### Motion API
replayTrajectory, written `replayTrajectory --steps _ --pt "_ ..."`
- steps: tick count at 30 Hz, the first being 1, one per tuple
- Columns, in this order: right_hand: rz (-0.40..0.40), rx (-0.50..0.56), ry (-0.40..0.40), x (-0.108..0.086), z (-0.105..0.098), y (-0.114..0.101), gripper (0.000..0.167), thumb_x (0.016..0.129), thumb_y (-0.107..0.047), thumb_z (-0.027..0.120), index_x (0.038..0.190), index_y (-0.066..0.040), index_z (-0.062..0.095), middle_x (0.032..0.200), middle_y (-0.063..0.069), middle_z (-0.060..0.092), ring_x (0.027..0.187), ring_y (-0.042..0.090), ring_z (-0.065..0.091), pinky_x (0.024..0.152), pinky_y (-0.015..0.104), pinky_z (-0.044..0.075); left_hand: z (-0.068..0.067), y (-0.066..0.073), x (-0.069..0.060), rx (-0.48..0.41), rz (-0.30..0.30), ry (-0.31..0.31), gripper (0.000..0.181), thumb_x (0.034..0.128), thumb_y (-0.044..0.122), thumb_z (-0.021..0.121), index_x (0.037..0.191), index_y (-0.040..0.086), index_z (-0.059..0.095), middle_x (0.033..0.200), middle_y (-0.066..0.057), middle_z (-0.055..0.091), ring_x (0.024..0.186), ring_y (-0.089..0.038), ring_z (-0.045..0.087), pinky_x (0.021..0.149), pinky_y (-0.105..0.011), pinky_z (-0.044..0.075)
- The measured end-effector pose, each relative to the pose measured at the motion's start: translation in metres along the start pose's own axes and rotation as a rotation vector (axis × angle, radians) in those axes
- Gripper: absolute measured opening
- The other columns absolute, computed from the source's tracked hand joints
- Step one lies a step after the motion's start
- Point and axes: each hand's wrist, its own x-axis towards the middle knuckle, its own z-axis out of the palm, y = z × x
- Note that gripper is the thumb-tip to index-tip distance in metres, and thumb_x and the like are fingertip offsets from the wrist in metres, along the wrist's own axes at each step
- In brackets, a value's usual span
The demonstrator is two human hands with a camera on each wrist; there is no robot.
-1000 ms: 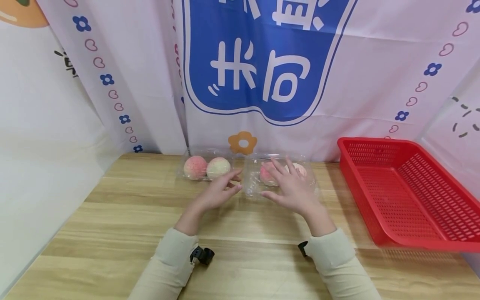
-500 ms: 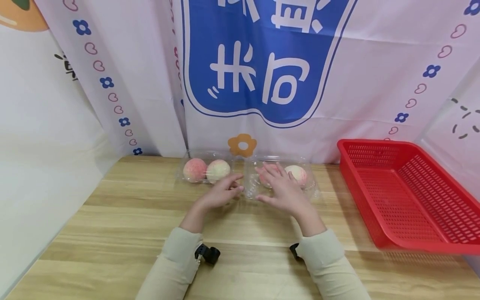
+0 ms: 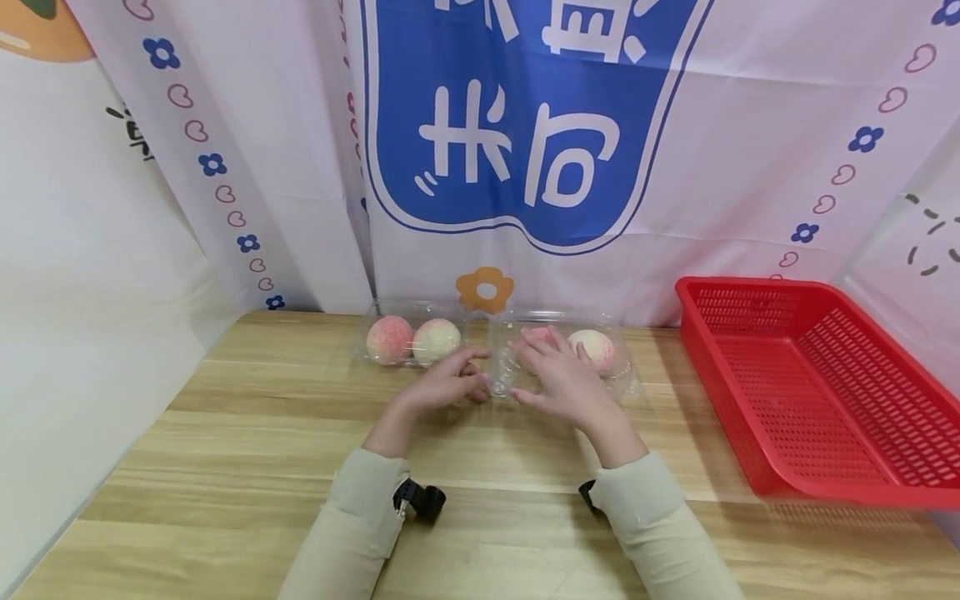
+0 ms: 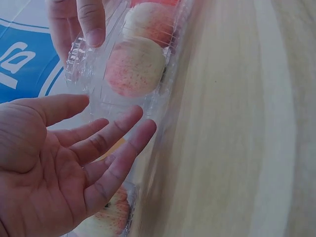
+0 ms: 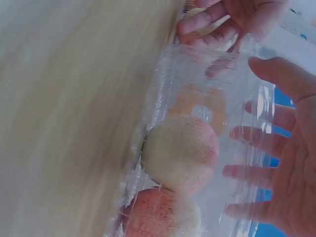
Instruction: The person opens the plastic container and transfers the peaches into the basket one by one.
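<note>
While poising the right hand [image 3: 566,383] over the right-hand clear box [image 3: 501,375], spreading the fingers wide, impossible to tell whether touching the plastic! Poising the left hand [image 3: 442,383], too, just beside that box's left end, with fingers parted and loosely bent. Spot two pink-and-cream balls [image 3: 390,339] there, two more inside the left-hand clear box [image 3: 416,309], towards the back of the wooden table [image 3: 270,417].

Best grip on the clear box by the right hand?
Probably cup the right end of the clear box, from the right: its long back side lies close to the backdrop, while table shows between that end and the red basket.
</note>
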Motion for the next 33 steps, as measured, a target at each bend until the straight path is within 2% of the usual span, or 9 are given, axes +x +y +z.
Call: replayTrajectory --steps 5,10,13,17,21,25,29,33 --pt "-0.049 -0.114 0.037 0.005 0.003 -0.002 0.064 0.085 -0.044 0.073 0.139 -0.015 0.056 0.151 0.01 0.049 0.142 0.039 0.039 0.106 0.072 0.035 0.0 0.0 0.002 -0.026 0.004 -0.017 0.046 0.1036 0.011 0.049 0.147 0.001 0.036 0.105 -0.02 0.066 0.099 -0.035 0.069 0.075 -0.036 0.057" --pt "-0.115 -0.184 0.068 0.007 0.003 0.0 0.063 0.084 -0.044 0.075 0.136 -0.012 0.059 0.146 0.013 0.054 0.138 0.035 0.046 0.104 0.066 0.042 0.001 0.002 0.005 -0.09 0.004 -0.029 0.032 0.1018 0.005 0.047 0.133 -0.002 0.042 0.097 -0.016 0.066 0.084 -0.026 0.067 0.062 -0.026 0.046" --pt "-0.157 -0.222 0.067 0.008 0.004 0.003 0.062 0.087 -0.045 0.073 0.137 -0.012 0.058 0.145 0.014 0.055 0.137 0.034 0.048 0.1 0.067 0.045 0.001 0.002 0.006 -0.143 -0.003 -0.042 0.026 0.099 0.001 0.046 0.124 -0.003 0.043 0.092 -0.014 0.065 0.075 -0.019 0.062 0.06 -0.024 0.043" --pt "-0.248 -0.333 0.099 0.008 0.009 0.007 0.063 0.092 -0.048 0.066 0.143 -0.016 0.051 0.145 0.016 0.054 0.135 0.036 0.05 0.098 0.064 0.048 0.001 0.002 0.007 -0.197 -0.036 -0.045 0.024 0.0967 -0.001 0.047 0.12 -0.002 0.042 0.088 -0.01 0.063 0.074 -0.016 0.06 0.064 -0.023 0.044" --pt "-0.342 -0.449 0.179 0.007 0.019 0.012 0.063 0.094 -0.05 0.061 0.147 -0.019 0.047 0.144 0.017 0.054 0.131 0.036 0.053 0.098 0.059 0.051 0.001 0.001 0.007 -0.207 -0.053 -0.034 0.022 0.0969 -0.002 0.046 0.119 -0.002 0.043 0.085 -0.007 0.063 0.075 -0.016 0.063 0.066 -0.023 0.047" --pt "-0.408 -0.516 0.288 0.007 0.027 0.017 0.061 0.093 -0.05 0.06 0.142 -0.014 0.051 0.139 0.017 0.059 0.125 0.034 0.059 0.097 0.055 0.052 0.002 -0.001 0.007 -0.206 -0.044 -0.025 0.02 0.0974 -0.003 0.046 0.117 -0.003 0.043 0.082 -0.005 0.062 0.072 -0.014 0.063 0.064 -0.022 0.048" --pt "-0.478 -0.537 0.375 0.008 0.031 0.022 0.058 0.091 -0.047 0.063 0.134 -0.008 0.058 0.13 0.018 0.065 0.119 0.034 0.064 0.094 0.048 0.055 0.003 -0.001 0.008 -0.221 -0.027 -0.041 0.019 0.0998 -0.002 0.043 0.118 -0.003 0.041 0.079 -0.003 0.06 0.068 -0.011 0.06 0.063 -0.022 0.049" --pt "-0.546 -0.546 0.406 0.011 0.031 0.025 0.054 0.091 -0.044 0.064 0.127 -0.004 0.062 0.124 0.02 0.068 0.113 0.034 0.068 0.088 0.042 0.059 0.003 0.0 0.009 -0.217 -0.032 -0.049 0.018 0.101 -0.003 0.041 0.119 -0.003 0.039 0.078 -0.003 0.057 0.066 -0.011 0.057 0.063 -0.022 0.049"
